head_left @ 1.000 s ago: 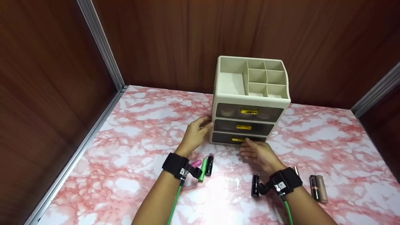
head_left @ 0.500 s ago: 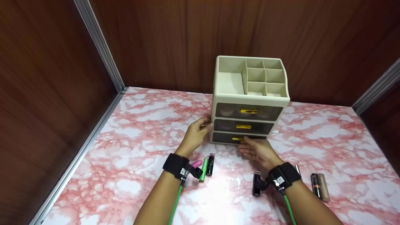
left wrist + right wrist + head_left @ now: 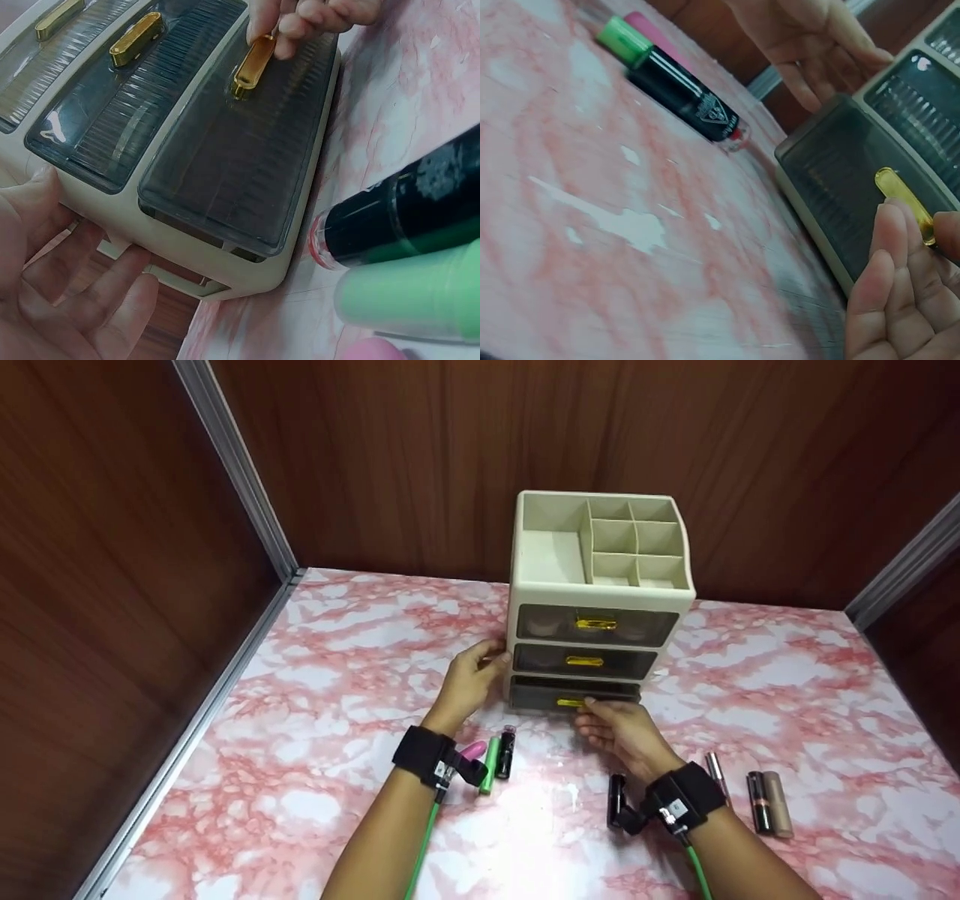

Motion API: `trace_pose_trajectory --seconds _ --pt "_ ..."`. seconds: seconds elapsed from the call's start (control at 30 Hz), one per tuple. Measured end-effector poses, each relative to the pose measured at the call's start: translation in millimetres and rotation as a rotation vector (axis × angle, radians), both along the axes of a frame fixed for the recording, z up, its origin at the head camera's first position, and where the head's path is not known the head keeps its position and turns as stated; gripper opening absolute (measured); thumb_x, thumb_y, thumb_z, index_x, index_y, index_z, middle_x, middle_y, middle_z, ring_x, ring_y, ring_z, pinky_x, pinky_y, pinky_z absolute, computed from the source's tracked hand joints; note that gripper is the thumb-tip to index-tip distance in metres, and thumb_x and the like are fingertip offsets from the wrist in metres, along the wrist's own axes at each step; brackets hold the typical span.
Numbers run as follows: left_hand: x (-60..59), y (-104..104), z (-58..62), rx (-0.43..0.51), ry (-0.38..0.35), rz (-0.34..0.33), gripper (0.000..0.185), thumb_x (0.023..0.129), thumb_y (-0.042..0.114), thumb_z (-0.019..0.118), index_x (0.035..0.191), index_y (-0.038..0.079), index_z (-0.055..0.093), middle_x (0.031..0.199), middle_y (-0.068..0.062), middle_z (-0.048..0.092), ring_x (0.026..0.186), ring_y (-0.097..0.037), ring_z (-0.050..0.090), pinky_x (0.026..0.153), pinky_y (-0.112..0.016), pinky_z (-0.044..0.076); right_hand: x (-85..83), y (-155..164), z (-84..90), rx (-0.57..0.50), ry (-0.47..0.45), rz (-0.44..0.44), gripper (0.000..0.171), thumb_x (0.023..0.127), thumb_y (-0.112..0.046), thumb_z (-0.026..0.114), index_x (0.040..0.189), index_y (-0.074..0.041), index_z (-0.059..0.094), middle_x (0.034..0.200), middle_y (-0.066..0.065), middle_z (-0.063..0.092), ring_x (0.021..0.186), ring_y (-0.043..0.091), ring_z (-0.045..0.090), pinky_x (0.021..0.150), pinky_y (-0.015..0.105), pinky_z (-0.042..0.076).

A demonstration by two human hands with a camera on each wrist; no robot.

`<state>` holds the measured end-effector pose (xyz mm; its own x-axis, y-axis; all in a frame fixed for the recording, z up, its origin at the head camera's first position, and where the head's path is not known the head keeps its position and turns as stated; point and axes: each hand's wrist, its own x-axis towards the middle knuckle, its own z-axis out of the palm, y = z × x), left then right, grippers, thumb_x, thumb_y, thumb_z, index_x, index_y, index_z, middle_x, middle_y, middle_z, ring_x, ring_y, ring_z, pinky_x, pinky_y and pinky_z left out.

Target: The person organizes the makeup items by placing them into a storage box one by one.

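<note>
A cream drawer organizer (image 3: 600,597) stands on the table, with three smoky drawers with gold handles and a compartmented top. My right hand (image 3: 626,735) pinches the gold handle (image 3: 253,66) of the bottom drawer (image 3: 536,695) between thumb and fingers. That drawer sits slightly out, a dark gap showing above its front. My left hand (image 3: 472,679) rests against the organizer's left side near the front edge, its fingers (image 3: 112,300) loosely extended. The middle drawer (image 3: 544,660) and top drawer (image 3: 547,624) are closed; round shapes show dimly through the top one.
Near my left wrist lie a black lipstick tube (image 3: 505,754), a green tube (image 3: 489,766) and a pink one (image 3: 474,750). By my right wrist are another black tube (image 3: 616,801), a silver-capped stick (image 3: 715,771), a black tube with a copper band (image 3: 759,802) and a beige tube (image 3: 778,804).
The bottom drawer has come slightly forward out of the organizer, with my right hand at its handle moving toward me. My left hand has stayed at the organizer's side.
</note>
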<state>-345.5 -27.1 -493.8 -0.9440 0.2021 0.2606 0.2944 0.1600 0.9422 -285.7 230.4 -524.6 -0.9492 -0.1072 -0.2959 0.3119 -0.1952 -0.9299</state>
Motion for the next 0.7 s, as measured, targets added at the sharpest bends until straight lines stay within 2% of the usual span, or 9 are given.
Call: trace_pose_trajectory --seconds 0.03,0.2,0.27,0.43,0.7 --pt "4.0 -0.6 5.2 0.002 0.0 -0.002 0.027 0.097 0.015 0.062 0.118 -0.001 0.064 0.115 -0.013 0.065 0.104 -0.025 0.062 0.09 -0.03 0.05 1.5 -0.7 -0.2 0.006 -0.002 -0.005 0.031 0.097 -0.021 0.062 0.108 0.008 0.06 0.086 0.01 0.07 0.071 0.016 0.066 0.066 0.026 0.055" --pt "4.0 -1.1 5.4 0.0 -0.016 -0.005 0.03 0.097 0.016 0.061 0.121 -0.002 0.063 0.119 -0.015 0.064 0.108 -0.028 0.061 0.092 -0.033 0.05 9.1 -3.4 -1.0 0.05 -0.001 -0.026 0.035 0.095 -0.023 0.065 0.108 0.009 0.06 0.083 0.009 0.07 0.068 0.015 0.065 0.063 0.025 0.054" --pt "-2.5 -0.9 -3.9 -0.011 -0.017 -0.002 0.031 0.097 0.021 0.062 0.121 0.001 0.063 0.118 -0.012 0.065 0.106 -0.024 0.062 0.09 -0.031 0.05 12.4 -3.7 -1.0 0.068 0.002 -0.033 0.036 0.095 -0.023 0.066 0.107 0.01 0.061 0.08 0.007 0.07 0.066 0.014 0.064 0.06 0.024 0.053" --pt "-1.8 -0.8 -2.6 -0.019 -0.024 -0.004 0.032 0.097 0.023 0.062 0.122 0.003 0.064 0.118 -0.009 0.065 0.102 -0.021 0.063 0.087 -0.029 0.051 20.0 -3.4 -0.2 0.101 0.016 -0.045 0.036 0.093 -0.024 0.068 0.104 0.01 0.062 0.078 0.007 0.069 0.065 0.014 0.063 0.059 0.024 0.052" --pt "-2.0 -1.8 -2.8 -0.021 -0.04 -0.004 0.032 0.097 0.023 0.062 0.122 0.003 0.063 0.12 -0.009 0.064 0.104 -0.02 0.062 0.088 -0.028 0.051 30.3 -5.3 -2.5 0.133 0.009 -0.07 0.031 0.093 -0.023 0.068 0.1 0.007 0.065 0.079 0.009 0.07 0.065 0.017 0.064 0.064 0.027 0.055"
